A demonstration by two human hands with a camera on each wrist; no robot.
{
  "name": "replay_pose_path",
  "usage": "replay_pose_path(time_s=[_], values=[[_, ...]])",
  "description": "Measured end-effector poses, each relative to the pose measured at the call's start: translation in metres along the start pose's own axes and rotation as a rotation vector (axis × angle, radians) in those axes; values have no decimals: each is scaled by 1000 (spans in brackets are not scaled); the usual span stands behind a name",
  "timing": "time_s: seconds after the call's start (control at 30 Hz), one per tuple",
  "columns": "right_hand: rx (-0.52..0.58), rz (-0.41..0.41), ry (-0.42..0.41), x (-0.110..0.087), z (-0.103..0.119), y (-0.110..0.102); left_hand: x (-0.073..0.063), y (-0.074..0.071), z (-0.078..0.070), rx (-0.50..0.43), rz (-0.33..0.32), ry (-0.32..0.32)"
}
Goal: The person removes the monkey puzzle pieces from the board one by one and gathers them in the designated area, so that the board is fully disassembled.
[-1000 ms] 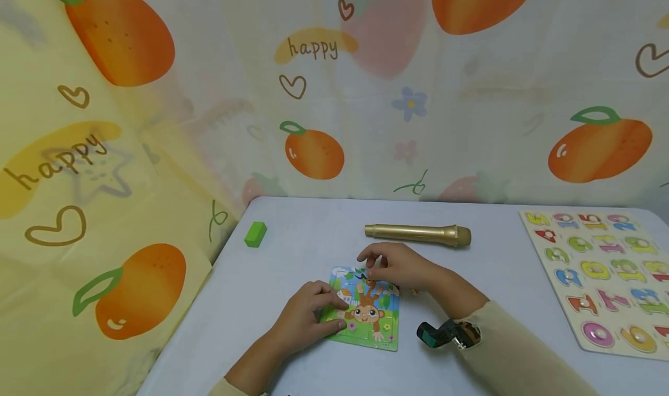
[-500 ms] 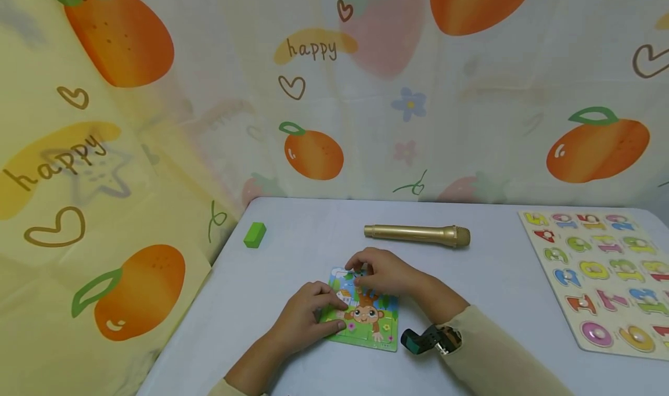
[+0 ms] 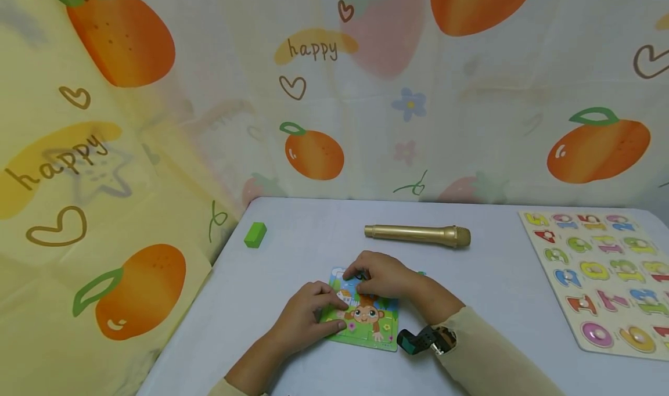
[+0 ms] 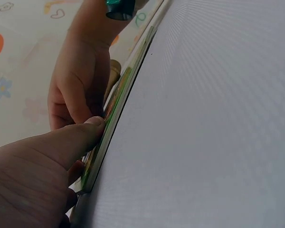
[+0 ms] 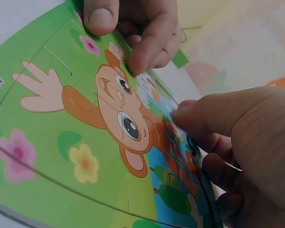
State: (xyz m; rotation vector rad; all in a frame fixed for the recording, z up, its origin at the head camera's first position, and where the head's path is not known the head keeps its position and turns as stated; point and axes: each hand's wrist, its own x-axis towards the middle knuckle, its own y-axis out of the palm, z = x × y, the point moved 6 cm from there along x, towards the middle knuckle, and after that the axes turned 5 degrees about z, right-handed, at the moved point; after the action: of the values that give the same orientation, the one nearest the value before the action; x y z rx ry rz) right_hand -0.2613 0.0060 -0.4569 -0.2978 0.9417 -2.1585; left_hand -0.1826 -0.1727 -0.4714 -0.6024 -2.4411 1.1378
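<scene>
A square jigsaw puzzle (image 3: 360,341) with a cartoon monkey on green and blue lies on the white table. My left hand (image 3: 303,315) rests on its left side, and the thumb (image 4: 88,130) and index fingertip (image 5: 138,61) press on the top surface. Over the far part of the puzzle, my right hand (image 3: 384,275) bends its fingers down. Its thumb (image 5: 190,114) and fingertips meet the board there and appear to pinch a puzzle piece, mostly hidden by the hand. Large in the right wrist view is the monkey's printed face (image 5: 116,102).
A gold toy microphone (image 3: 418,234) lies beyond the hands. Far left on the table (image 3: 292,239) stands a green block (image 3: 255,234). A number board (image 3: 596,291) covers the right side. Something green (image 3: 421,273) shows beside the right wrist. A printed cloth hangs behind.
My right hand has come left and slightly nearer, lower over the puzzle's far part. The left hand and the puzzle have stayed put.
</scene>
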Motion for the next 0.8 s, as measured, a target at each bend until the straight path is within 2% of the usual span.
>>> replay_pose_path(time_s=[0.2,0.53,0.8], values=[[-23,17,20,1,0,1,0,0,0,0,8,-23],[-13,30,31,1,0,-3,1,-1,-2,23,7,-26],[19,117,8,0,-5,-2,0,0,-1,23,1,-31]])
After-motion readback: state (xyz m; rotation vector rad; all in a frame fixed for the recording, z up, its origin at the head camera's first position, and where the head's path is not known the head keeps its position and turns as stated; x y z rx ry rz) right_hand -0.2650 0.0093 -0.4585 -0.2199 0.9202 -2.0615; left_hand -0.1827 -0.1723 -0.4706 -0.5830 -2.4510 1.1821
